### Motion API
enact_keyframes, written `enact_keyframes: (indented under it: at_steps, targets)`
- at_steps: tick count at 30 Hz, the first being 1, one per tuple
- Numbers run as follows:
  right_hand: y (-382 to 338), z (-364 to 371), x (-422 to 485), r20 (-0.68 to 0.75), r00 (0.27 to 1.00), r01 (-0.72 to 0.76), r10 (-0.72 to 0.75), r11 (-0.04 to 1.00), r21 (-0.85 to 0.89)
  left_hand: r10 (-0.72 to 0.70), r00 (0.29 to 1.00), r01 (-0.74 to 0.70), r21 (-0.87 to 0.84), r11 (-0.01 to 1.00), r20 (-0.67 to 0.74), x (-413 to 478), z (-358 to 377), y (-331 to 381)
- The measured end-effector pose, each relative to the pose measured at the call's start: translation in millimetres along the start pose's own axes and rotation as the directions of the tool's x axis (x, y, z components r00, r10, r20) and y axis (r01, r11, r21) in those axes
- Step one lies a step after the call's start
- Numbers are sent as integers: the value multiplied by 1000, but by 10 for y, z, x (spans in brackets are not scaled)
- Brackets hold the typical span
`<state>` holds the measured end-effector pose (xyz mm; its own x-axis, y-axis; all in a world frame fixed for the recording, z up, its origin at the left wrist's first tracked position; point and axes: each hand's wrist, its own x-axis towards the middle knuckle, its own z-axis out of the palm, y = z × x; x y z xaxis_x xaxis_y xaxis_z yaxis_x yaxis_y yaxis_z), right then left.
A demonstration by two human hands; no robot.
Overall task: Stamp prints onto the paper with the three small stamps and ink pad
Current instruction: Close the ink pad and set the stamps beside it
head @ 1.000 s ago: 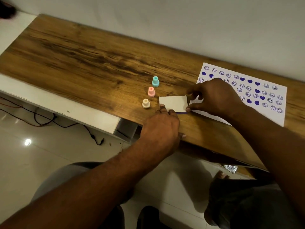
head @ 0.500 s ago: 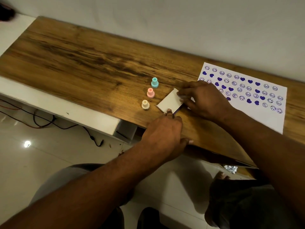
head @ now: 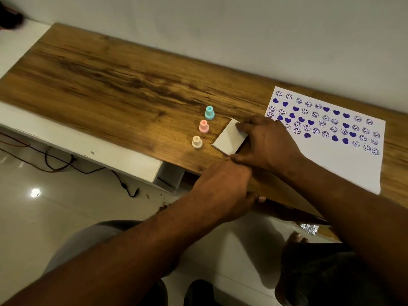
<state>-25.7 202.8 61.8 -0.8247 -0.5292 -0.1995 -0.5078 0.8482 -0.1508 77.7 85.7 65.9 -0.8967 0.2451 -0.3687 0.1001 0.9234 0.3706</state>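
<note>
Three small stamps stand in a slanted row on the wooden table (head: 110, 85): a teal stamp (head: 209, 113) farthest, a pink stamp (head: 204, 127) in the middle, and a cream stamp (head: 197, 142) nearest. Just right of them lies the white ink pad (head: 229, 140), lid closed and turned diagonally. My right hand (head: 269, 142) grips it, with fingers on its far corner and thumb at its near corner. My left hand (head: 223, 186) lies at the table's front edge, fingertips at the pad's near corner. The white paper (head: 344, 164) at the right carries rows of purple smileys and hearts.
A wall runs along the table's back edge. A white shelf (head: 88, 149) juts out below the table's front left, with cables (head: 66, 164) on the tiled floor. My knees and a bit of crumpled foil (head: 310, 228) show under the front edge.
The ink pad has been swung from square-on to diagonal. My right hand shifted left from the paper's edge onto the pad's far corner. My left hand pulled back from the pad's top to its near corner.
</note>
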Motion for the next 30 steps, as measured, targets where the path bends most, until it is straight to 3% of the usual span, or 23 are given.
enact_keyframes:
  at_steps: [10,14,18,24,30]
  targets:
    - [345,-53,370,-24,1000,-4,6,995,97,-36,997,37,20,999,-75,29,-45,-75]
    - [442,-38,572,-49,999,-4,9,994,105,-46,978,35,-60,998,-202,63,-126,-170]
    - [506,-31,706,-84,996,-12,25,989,150,-63,925,25,-104,994,-374,124,-277,-298]
    - [584,-54,874,-115,992,-26,52,974,224,-209,816,104,-219,970,-539,235,-512,-681]
    - [688,-64,960,-138,990,7,29,968,249,-323,750,156,-320,934,-577,314,-562,-1059]
